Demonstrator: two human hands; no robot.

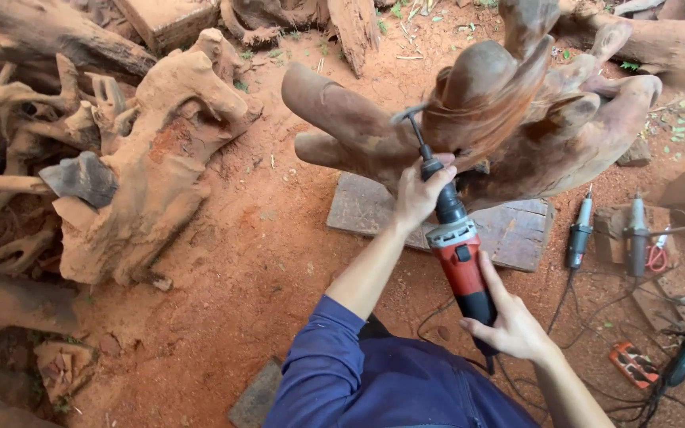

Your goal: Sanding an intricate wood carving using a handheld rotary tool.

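At the far left, a heap of pale, clay-caked roots (152, 158) is stacked on the red dirt ground (247, 285). Toward the middle, the left hand (420, 192) is wrapped around the black neck of a red power grinder (457, 254), whose thin shaft and bit are pressed against a large dark root carving (509, 119). The carving is propped on a flat wooden board (517, 230). The right hand (509, 321) is closed around the grinder's rear grip, near the cord. Further right, two more slim grinders (580, 234) are stood against a block, with red-handled scissors (658, 257) beside them and cables (596, 317) trailing across the dirt.

If the bit were caught in the uneven grain, the tool could be kicked sideways toward the left fingers, which are held close to the shaft. The loose cables could also be snagged.
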